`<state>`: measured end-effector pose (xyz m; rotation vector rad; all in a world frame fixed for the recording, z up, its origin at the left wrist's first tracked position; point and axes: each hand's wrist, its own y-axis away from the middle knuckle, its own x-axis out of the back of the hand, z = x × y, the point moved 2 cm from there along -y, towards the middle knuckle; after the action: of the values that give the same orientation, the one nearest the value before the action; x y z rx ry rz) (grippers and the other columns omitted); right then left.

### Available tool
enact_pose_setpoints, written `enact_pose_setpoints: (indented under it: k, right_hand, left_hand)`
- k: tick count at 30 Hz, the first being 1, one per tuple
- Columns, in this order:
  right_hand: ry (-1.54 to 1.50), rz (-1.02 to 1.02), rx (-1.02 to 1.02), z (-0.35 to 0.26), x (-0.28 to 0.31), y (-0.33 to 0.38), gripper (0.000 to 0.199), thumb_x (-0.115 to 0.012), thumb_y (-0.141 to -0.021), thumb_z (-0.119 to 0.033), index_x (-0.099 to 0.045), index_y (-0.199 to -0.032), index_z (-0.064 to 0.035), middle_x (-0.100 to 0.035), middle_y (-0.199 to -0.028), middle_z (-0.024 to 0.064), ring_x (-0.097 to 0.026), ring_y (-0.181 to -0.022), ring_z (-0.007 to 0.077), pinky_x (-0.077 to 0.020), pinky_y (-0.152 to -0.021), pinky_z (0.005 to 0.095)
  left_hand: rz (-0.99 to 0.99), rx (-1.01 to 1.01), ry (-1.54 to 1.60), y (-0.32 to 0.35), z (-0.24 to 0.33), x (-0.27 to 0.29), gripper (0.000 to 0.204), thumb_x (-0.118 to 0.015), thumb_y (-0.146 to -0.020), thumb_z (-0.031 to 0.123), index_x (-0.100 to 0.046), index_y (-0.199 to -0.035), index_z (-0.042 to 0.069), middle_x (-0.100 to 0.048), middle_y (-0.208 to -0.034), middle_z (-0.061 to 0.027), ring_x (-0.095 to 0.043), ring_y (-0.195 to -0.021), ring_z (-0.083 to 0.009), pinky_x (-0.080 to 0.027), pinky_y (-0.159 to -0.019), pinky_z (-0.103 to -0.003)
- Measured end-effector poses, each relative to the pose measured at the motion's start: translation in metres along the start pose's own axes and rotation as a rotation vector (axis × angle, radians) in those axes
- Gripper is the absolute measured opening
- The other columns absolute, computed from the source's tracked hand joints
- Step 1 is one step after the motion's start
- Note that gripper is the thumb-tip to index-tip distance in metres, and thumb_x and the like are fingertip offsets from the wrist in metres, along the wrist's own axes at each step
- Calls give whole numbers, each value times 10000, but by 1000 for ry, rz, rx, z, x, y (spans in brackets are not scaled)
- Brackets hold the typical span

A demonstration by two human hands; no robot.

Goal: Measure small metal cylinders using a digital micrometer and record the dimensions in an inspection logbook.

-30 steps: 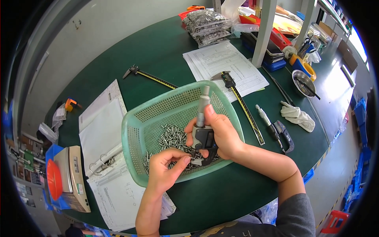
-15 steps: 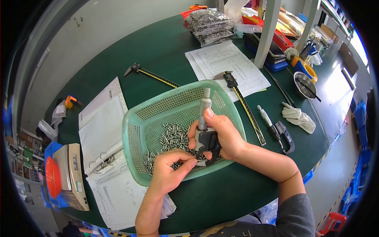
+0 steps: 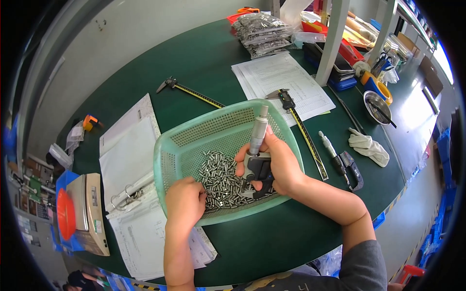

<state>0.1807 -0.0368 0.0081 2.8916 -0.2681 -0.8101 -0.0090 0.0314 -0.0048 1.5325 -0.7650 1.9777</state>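
Beyond green basket point(image 3: 194, 145), grey bagged parts point(image 3: 262, 31)

— What's that tool in the right hand point(image 3: 279, 162)?

— A micrometer point(image 3: 256, 155), grey-bodied, its long silver barrel standing almost upright and tilted a little away. The dark frame sits low in the palm, fingers wrapped round it.

— And underneath?

— A pale green perforated basket point(image 3: 194, 140), squarish with rounded corners, lying on the green bench point(image 3: 204, 72). Inside it lies a loose heap of small silver metal pins point(image 3: 218, 177), short cylinders pointing every way, gathered toward the near side.

— The left hand point(image 3: 185, 201)?

— Resting on the basket's near rim, fingers curled at the edge of the pin heap. Whether a pin sits between them, I cannot tell.
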Motion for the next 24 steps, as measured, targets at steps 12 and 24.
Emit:
enact_pose_setpoints:
  k: [12,24]
  right_hand:
    - [-153,-142,-74,-1,0,4,613,-158,-889,-496,-527,-865,-7,-572,-700,128,-485,-472,152,-393,-400,254]
    - [-164,-105,-28,-1,-1,3,566,-313,-858,-527,-534,-812,-8,-576,-678,116,-483,-436,140,-394,-391,242]
  left_hand:
    - [-144,97,1556,1,39,-10,129,-605,-773,-2,-542,-884,-21,-586,-822,-46,-554,-753,-81,-449,-677,-203]
    - [-98,39,1566,3,40,-11,145,-598,-763,-37,-552,-901,-40,-586,-873,-76,-558,-784,-104,-456,-713,-216]
